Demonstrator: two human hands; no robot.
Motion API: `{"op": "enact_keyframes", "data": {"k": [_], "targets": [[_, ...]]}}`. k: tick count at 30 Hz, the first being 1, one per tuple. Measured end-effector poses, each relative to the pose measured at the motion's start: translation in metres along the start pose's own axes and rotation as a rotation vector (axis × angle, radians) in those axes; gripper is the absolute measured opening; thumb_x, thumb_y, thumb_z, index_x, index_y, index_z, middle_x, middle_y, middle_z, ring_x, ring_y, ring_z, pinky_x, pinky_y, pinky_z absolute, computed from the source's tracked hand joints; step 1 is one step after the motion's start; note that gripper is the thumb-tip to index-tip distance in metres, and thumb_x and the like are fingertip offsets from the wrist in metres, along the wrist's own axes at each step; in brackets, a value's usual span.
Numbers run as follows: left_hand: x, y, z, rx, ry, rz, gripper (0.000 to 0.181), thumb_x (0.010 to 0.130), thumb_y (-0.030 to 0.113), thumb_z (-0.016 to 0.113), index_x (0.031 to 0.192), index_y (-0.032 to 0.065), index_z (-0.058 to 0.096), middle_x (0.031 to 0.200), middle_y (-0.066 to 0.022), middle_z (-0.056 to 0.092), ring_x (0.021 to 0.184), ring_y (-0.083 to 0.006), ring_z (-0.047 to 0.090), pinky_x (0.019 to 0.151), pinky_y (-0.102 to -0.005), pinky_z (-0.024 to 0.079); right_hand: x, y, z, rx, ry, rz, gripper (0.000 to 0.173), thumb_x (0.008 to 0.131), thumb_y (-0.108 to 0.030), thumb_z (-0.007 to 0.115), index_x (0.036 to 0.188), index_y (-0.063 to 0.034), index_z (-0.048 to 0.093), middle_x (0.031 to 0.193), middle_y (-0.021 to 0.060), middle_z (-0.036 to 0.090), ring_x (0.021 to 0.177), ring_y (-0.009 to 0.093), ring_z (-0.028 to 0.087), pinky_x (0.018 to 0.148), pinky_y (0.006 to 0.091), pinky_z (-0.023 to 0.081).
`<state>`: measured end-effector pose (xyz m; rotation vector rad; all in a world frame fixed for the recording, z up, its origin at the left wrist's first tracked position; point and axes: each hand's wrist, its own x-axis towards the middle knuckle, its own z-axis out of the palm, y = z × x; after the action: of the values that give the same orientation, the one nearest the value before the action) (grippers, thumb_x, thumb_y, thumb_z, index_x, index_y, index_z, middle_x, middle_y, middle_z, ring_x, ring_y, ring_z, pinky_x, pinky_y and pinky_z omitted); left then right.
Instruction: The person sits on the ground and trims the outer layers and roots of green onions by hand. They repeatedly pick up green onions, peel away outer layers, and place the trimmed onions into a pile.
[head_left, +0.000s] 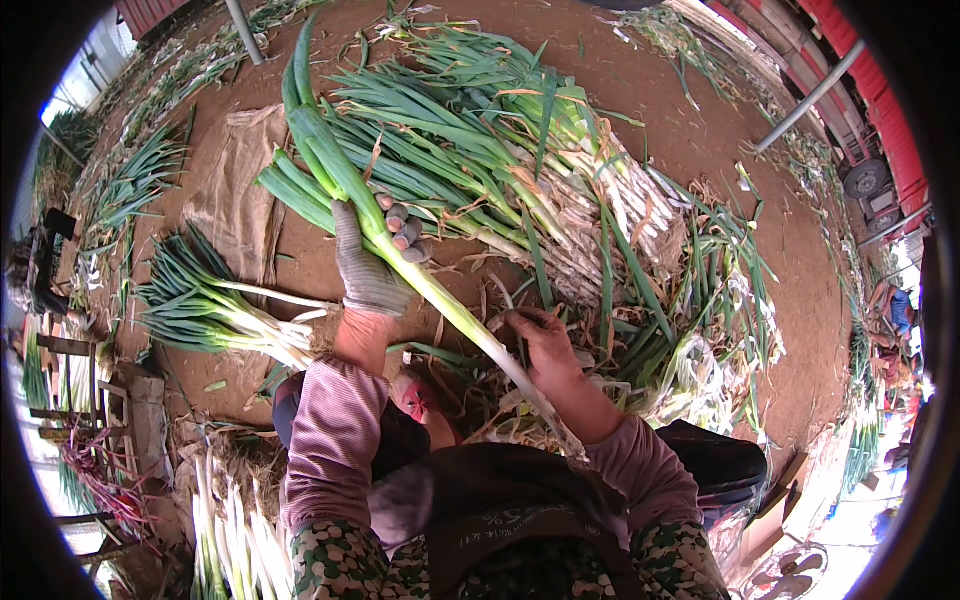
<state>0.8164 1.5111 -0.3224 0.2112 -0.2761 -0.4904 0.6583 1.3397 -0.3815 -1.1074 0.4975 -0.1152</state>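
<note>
A long green onion stalk (450, 304) runs diagonally across the view, its green leaves at the upper left and its white root end near my lap. My left hand (375, 259), in a grey glove with bare-looking fingertips, grips it at the green part. My bare right hand (541, 341) is beside the white shaft, fingers bent, with a thin pale strip at the fingertips; whether they pinch it I cannot tell. Beyond my hands lies a large heap of untrimmed green onions (465, 142) with dirty roots. Cleaner green onions (240, 319) lie to the left.
Peeled leaves and skins (705, 375) are piled at the right. A brown cloth sack (240, 180) lies on the soil. White-stemmed onions (240, 540) stand lower left. A fan (791, 574), metal poles (814, 97) and a red truck (892, 127) are at the right, with people farther off.
</note>
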Motion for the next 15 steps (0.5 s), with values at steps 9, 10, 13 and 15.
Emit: {"op": "enact_keyframes", "data": {"k": [9, 10, 13, 15], "targets": [[-0.003, -0.003, -0.003, 0.034, -0.023, -0.006, 0.052, 0.086, 0.059, 0.045, 0.097, 0.0089, 0.055, 0.066, 0.0003, 0.050, 0.050, -0.0120, 0.046, 0.041, -0.0260, 0.038, -0.023, -0.043, 0.019, -0.608, -0.219, -0.474, 0.020, 0.082, -0.015, 0.067, 0.096, -0.0018, 0.061, 0.071, 0.0043, 0.058, 0.064, 0.014, 0.057, 0.058, 0.0281, 0.047], [-0.002, -0.006, -0.004, 0.025, -0.018, -0.021, 0.053, 0.086, 0.059, 0.045, 0.097, 0.0091, 0.055, 0.066, 0.0003, 0.051, 0.049, -0.0122, 0.047, 0.040, -0.0263, 0.039, -0.026, -0.048, 0.028, -0.704, -0.228, -0.546, 0.021, 0.079, -0.012, 0.069, 0.095, -0.0023, 0.061, 0.073, 0.0069, 0.060, 0.065, 0.016, 0.058, 0.058, 0.0288, 0.047], [0.001, -0.011, -0.004, 0.037, -0.023, -0.054, 0.056, 0.082, 0.064, 0.045, 0.099, 0.0112, 0.051, 0.065, 0.0005, 0.051, 0.047, -0.0126, 0.047, 0.041, -0.0271, 0.038, -0.023, -0.045, 0.038, -0.841, -0.216, -0.791, 0.022, 0.072, -0.005, 0.071, 0.092, -0.0032, 0.061, 0.078, 0.0117, 0.060, 0.068, 0.026, 0.060, 0.059, 0.0318, 0.048], [0.003, -0.013, -0.008, 0.041, -0.016, -0.036, 0.055, 0.083, 0.064, 0.045, 0.099, 0.0114, 0.052, 0.064, 0.0000, 0.052, 0.047, -0.0132, 0.047, 0.040, -0.0276, 0.039, -0.017, -0.033, 0.038, -0.831, -0.194, -0.926, 0.022, 0.072, -0.004, 0.071, 0.092, -0.0034, 0.062, 0.078, 0.0110, 0.059, 0.067, 0.027, 0.059, 0.059, 0.0333, 0.048]]}}
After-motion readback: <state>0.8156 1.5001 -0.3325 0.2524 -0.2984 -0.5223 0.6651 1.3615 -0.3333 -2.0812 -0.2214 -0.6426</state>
